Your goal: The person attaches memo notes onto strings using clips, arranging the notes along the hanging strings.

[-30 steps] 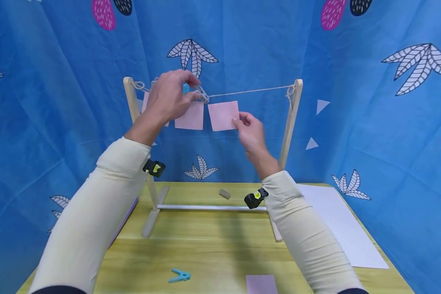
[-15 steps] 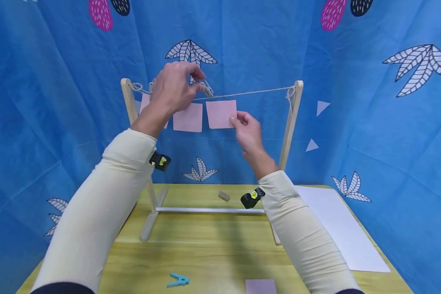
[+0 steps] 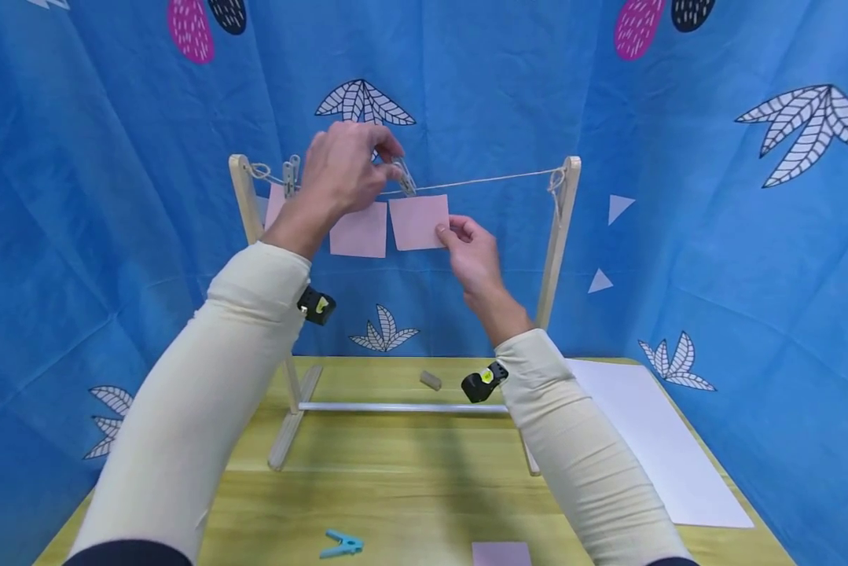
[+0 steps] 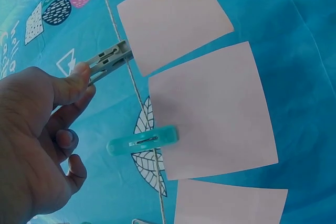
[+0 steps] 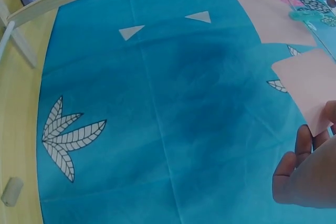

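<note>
Looking down from the head view, we see our left hand (image 3: 342,169) pinching a grey clothespin (image 3: 404,178) at the string (image 3: 487,178) of a small wooden rack (image 3: 559,228), while our right hand (image 3: 469,251) pinches the lower right corner of a pink paper square (image 3: 418,222) held up just under that string. A second pink square (image 3: 357,229) hangs beside it; a teal clothespin (image 3: 342,542) lies on the worktop (image 3: 409,487).

At the left wrist, thumb and forefinger squeeze the grey clothespin's (image 4: 107,60) tail, its nose touching the paper's (image 4: 173,22) upper edge at the string.

At the right wrist, only fingertips (image 5: 302,142) and a corner of the paper (image 5: 310,90) show.

We judge the sheet very light, limp and easily creased, so a corner pinch suits it. The peg is stiff and springy, best squeezed at its tail.
</note>
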Motion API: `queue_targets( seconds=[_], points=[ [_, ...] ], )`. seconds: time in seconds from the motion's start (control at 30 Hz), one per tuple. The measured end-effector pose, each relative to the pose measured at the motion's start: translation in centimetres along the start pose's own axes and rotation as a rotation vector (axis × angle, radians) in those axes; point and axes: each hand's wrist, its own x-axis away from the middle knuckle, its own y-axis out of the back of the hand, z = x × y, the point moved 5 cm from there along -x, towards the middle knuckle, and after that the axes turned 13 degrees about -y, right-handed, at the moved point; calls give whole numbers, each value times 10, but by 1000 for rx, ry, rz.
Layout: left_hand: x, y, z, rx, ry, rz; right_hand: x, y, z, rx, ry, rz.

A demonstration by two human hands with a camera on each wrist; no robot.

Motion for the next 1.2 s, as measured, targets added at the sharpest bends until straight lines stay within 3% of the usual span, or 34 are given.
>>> queue_targets(
  seconds=[0.17,0.43,0.7,1.2],
  points=[
    [-1,-1,0,-8,-16,7,1,-2,1,18,12,4],
    [2,0,5,41,17,30,1,-5,4,28,31,18],
    [2,-3,4,45,-21,46,3,-2,6,15,46,23],
    [-3,-15,-6,-4,-61,177,3,1,-3,1,25,16]
  ],
)
